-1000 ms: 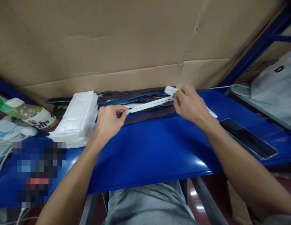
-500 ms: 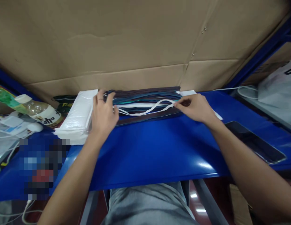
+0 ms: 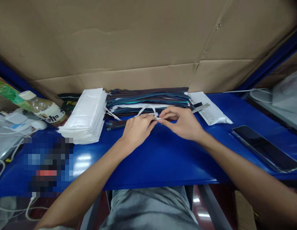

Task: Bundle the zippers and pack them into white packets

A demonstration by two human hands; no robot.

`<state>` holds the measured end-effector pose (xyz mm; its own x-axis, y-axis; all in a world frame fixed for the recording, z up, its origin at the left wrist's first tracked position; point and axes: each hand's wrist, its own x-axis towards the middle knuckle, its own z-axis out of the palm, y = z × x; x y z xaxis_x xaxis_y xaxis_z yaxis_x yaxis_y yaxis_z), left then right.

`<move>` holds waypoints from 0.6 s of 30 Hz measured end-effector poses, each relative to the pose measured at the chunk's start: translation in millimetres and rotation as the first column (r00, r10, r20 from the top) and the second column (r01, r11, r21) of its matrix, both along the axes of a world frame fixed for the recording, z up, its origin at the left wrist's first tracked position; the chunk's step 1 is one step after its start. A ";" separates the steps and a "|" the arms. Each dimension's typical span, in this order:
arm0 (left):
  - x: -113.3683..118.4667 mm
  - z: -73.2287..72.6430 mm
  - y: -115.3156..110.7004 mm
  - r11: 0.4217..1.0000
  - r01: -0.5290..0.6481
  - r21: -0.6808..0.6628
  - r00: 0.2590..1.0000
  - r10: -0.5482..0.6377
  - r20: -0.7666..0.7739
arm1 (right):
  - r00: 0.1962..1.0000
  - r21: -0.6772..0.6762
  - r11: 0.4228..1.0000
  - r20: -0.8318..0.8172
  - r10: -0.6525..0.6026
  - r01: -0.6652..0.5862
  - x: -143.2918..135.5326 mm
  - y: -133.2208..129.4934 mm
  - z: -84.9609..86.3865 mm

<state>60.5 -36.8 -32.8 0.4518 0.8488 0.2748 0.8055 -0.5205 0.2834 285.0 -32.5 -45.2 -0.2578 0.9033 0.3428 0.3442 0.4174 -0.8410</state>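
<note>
My left hand (image 3: 138, 127) and my right hand (image 3: 180, 123) meet near the middle of the table. Between their fingertips they pinch the end of a white zipper (image 3: 154, 110), which loops up behind them. Just beyond lies a pile of zippers (image 3: 148, 95) in dark brown, navy, teal and white, laid lengthwise side by side. One dark zipper (image 3: 112, 125) rests at its near edge, partly covered by my left hand. The fingers hide the exact spot being gripped.
A stack of white padded packets (image 3: 83, 111) stands left of the pile, a single white packet (image 3: 210, 111) right of it. A phone (image 3: 265, 147) lies on the blue table (image 3: 158, 166). A bottle (image 3: 43, 110) and cables stand far left. Cardboard (image 3: 138, 38) walls the back.
My left hand has left the packet stack and moved right to the white zipper's end. My right hand has come leftward, so both hands now meet there.
</note>
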 end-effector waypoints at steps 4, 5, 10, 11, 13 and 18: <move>2.9 0.5 -3.3 0.999 -0.021 0.030 0.999 0.020 0.031 | 0.999 0.065 0.998 0.041 -0.027 0.024 -2.9 -1.7 1.6; 3.0 2.5 -4.3 0.999 -0.028 0.030 0.999 0.027 0.041 | 0.998 0.068 0.997 0.048 -0.040 0.037 -2.9 -2.0 3.4; -17.8 21.2 3.3 0.992 -0.121 0.036 0.986 0.116 0.118 | 0.974 0.133 0.974 0.110 -0.199 0.184 19.5 6.3 14.0; -25.9 25.4 7.3 0.983 -0.177 0.055 0.975 0.168 0.146 | 0.955 0.167 0.953 0.118 -0.273 0.252 28.9 10.3 15.1; -40.8 32.2 15.0 0.960 -0.270 0.076 0.944 0.249 0.215 | 0.912 0.196 0.905 0.092 -0.399 0.376 46.8 18.3 15.7; -37.5 32.4 12.4 0.993 -0.118 0.000 0.951 0.113 0.286 | 0.980 0.085 0.978 0.040 -0.193 0.189 38.9 15.4 14.7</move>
<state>22.9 -24.4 -0.3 0.2515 0.8847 0.3926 0.7474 -0.4352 0.5020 323.9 -17.1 -30.5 -0.1012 0.9073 0.4081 0.4630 0.4060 -0.7879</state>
